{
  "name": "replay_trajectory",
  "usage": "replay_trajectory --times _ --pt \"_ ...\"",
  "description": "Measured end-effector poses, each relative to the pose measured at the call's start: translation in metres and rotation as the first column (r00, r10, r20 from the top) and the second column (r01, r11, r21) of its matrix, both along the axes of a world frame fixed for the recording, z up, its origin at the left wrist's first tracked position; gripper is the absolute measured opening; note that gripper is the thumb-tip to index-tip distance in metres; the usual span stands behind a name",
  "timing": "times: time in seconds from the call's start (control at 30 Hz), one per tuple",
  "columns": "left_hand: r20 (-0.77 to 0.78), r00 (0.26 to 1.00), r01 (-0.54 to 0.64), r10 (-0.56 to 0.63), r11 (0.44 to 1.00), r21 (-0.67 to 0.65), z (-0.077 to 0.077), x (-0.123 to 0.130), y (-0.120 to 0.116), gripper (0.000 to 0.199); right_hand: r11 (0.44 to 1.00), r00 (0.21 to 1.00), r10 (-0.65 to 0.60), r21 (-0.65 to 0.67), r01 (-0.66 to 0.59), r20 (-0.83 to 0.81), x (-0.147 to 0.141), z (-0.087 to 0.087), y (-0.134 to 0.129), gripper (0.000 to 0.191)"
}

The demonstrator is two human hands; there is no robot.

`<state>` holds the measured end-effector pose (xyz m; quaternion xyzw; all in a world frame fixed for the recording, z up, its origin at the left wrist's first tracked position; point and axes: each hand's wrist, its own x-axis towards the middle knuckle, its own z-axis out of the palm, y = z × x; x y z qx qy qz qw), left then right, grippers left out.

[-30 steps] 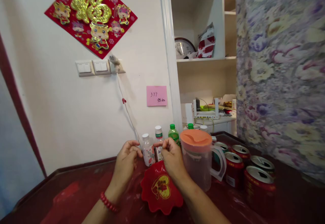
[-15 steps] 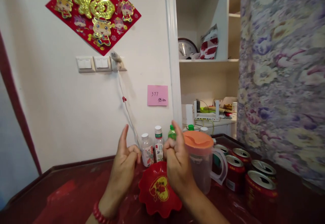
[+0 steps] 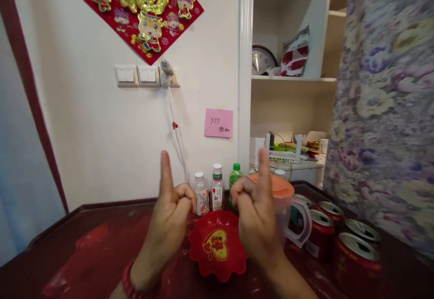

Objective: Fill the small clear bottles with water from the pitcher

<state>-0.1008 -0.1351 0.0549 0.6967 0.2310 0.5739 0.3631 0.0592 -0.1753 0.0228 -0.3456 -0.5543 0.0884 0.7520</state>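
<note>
My left hand [image 3: 171,211] is raised over the table, one finger pointing straight up and the others curled in; nothing shows in it. In the same pose, my right hand [image 3: 257,208] is held up in front of a clear pitcher [image 3: 280,220] with an orange lid [image 3: 283,189], partly hiding it. Between and below the hands lies a red scalloped dish [image 3: 203,265] with a gold heart design. Behind it stand a clear white-capped bottle [image 3: 202,197], a second white-capped bottle [image 3: 217,193] and a green bottle [image 3: 235,177]. Neither hand appears to touch these things.
Several opened red cans [image 3: 356,263] stand at the right of the dark red table [image 3: 111,263]. A pink note [image 3: 219,123] is stuck on the wall, near a cord [image 3: 178,143] hanging from a socket. Shelves hold a clock [image 3: 262,60] and a router [image 3: 285,155]. A floral curtain [image 3: 383,109] hangs at right.
My hands have moved further apart, the right one shifting right across the pitcher. Their raised fingers now stand more upright. The whole scene has shifted to the right and slightly up in view.
</note>
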Motion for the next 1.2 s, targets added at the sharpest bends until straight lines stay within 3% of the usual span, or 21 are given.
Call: replay_trajectory --times 0.07,0.17,0.6,1.2 --pt "0.000 0.998 0.057 -0.058 0.991 -0.117 0.002 0.004 0.012 0.109 0.994 0.996 0.083 -0.071 -0.084 -0.024 0.003 0.008 0.009 0.083" --pt "-0.020 0.996 0.079 -0.083 0.983 -0.163 0.002 0.002 0.019 0.110 0.989 0.991 0.132 -0.070 -0.131 0.013 0.003 0.013 0.007 0.086" --pt "-0.065 0.996 0.047 -0.054 0.993 -0.108 0.000 -0.003 0.021 0.109 0.992 0.997 0.082 -0.095 -0.081 0.009 0.004 0.008 0.007 0.087" --pt "-0.007 0.997 0.075 -0.077 0.989 -0.131 0.001 -0.003 0.019 0.111 0.986 0.997 0.067 -0.157 -0.062 0.027 0.000 0.012 0.002 0.084"
